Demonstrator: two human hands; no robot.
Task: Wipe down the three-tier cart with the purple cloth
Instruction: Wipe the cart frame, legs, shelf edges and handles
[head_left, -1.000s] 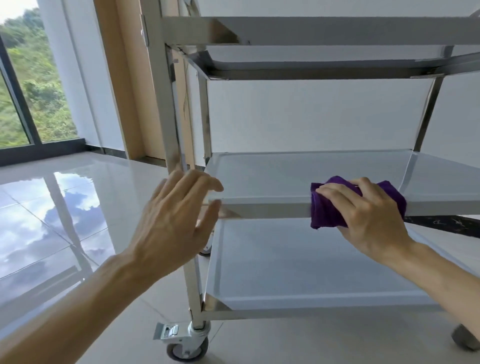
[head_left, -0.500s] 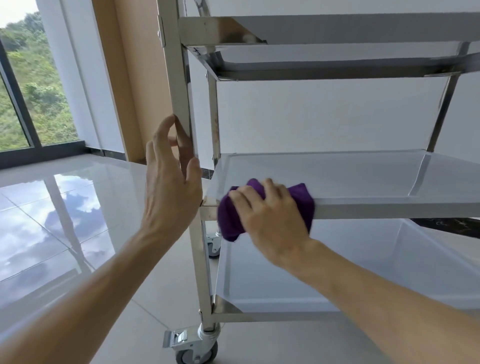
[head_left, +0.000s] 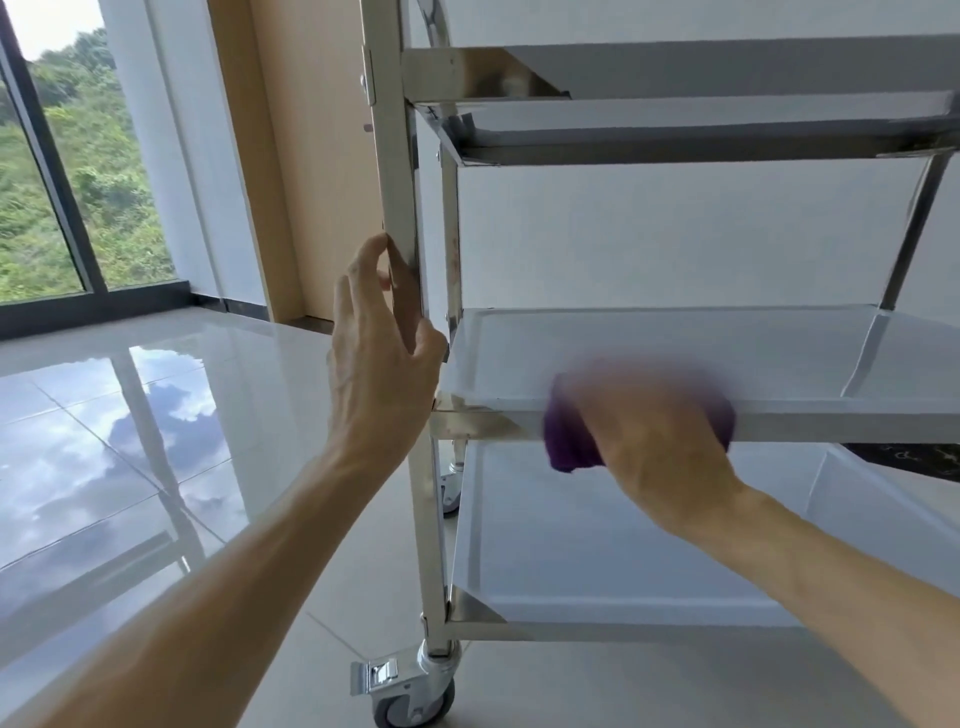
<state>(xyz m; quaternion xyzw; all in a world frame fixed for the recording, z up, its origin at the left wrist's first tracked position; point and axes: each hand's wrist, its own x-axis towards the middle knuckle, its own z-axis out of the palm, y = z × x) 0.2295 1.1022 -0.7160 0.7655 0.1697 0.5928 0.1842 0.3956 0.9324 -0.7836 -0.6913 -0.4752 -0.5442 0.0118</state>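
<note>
The stainless steel three-tier cart (head_left: 779, 421) fills the right of the view, with its top, middle and bottom shelves visible. My right hand (head_left: 654, 441) is blurred by motion and grips the bunched purple cloth (head_left: 569, 447) against the front rim of the middle shelf. My left hand (head_left: 382, 358) holds the cart's front left upright post (head_left: 395, 171) just above the middle shelf, thumb on the near side of the post and fingers behind it.
A locked caster wheel (head_left: 405, 701) sits under the front left post on the glossy tiled floor (head_left: 130, 441). A large window (head_left: 62, 171) is at the left, a wooden panel (head_left: 306, 156) behind the cart.
My right hand has swept the cloth along the middle shelf's front rim, left to the corner and now back to the right. My left hand rose from the shelf corner and took hold of the post.
</note>
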